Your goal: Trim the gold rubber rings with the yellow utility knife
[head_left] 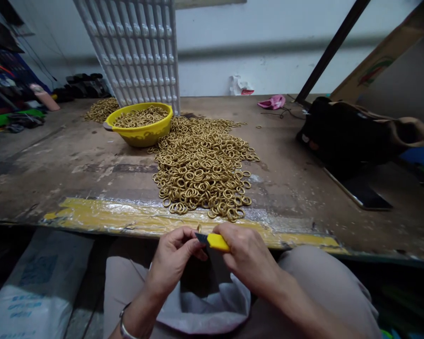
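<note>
My right hand (245, 252) is wrapped round the yellow handle of a utility knife (217, 242), its dark blade pointing left. The blade lies at the fingertips of my left hand (178, 252), which pinch a small brass-coloured ring (199, 228) just off the table's front edge. Beneath both hands an open white bag (205, 320) sits between the knees, its inside dark. A large pile of brass-coloured rings (205, 160) spreads over the table in front of the hands.
On the wooden table (286, 188), a yellow basin (144, 134) full of rings stands left of the pile. A ribbed translucent panel (137, 52) leans behind it. At the right are a black bag (342, 136), a phone (363, 193) and a pink cloth (273, 102).
</note>
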Available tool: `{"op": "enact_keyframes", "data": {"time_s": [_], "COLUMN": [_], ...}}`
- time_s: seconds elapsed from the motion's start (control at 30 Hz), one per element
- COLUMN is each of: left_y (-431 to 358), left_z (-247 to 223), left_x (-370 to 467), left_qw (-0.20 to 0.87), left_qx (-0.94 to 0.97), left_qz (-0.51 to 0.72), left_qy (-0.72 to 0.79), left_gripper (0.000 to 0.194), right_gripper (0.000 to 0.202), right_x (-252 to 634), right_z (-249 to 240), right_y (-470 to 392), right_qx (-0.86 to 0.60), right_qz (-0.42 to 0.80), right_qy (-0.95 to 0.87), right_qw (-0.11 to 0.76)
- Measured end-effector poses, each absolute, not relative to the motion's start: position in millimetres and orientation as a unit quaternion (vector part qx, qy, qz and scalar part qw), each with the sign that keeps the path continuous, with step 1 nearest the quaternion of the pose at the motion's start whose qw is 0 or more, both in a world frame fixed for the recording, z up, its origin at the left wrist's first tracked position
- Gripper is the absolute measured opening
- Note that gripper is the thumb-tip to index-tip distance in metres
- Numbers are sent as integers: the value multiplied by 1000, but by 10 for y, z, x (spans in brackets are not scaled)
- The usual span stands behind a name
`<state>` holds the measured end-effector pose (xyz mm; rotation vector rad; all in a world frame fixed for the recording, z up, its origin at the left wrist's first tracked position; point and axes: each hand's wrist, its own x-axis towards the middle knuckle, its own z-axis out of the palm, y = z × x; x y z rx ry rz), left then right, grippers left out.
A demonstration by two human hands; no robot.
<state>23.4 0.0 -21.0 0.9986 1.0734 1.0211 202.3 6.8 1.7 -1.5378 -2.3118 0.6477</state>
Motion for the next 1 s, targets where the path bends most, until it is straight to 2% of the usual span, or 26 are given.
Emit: {"op": "enact_keyframes", "data": {"time_s": [0.13,0.6,0.77,0.83,0.93,1.0], "left_y": [-7,-26,-139,-188,-193,-154], "left_z": [-188,-193,-86,-91,-195,-279], "left_x": [254,228,182,158,156,181], "left_qw": [611,606,620,647,682,709], "left_qx": [453,493,516,514,477,417], "left_qz": [436,407,406,400,407,426], "left_qy": [480,473,429,396,376,377], "left_gripper": [19,17,17,19,28,28], "right_gripper": [19,21,17,12,15,16], "right_x": [2005,1909,2110,2273,2418,2400], "right_z": [11,69,120,122,92,52], "right_y": [93,93,268,365,459,479], "right_qx": [-537,-553,-672,-717,-693,-660], "right_qz": [191,121,64,32,95,133], "right_qy": [-815,-823,-738,-695,-704,-726], "right_qw": [100,43,-1,50,126,139]}}
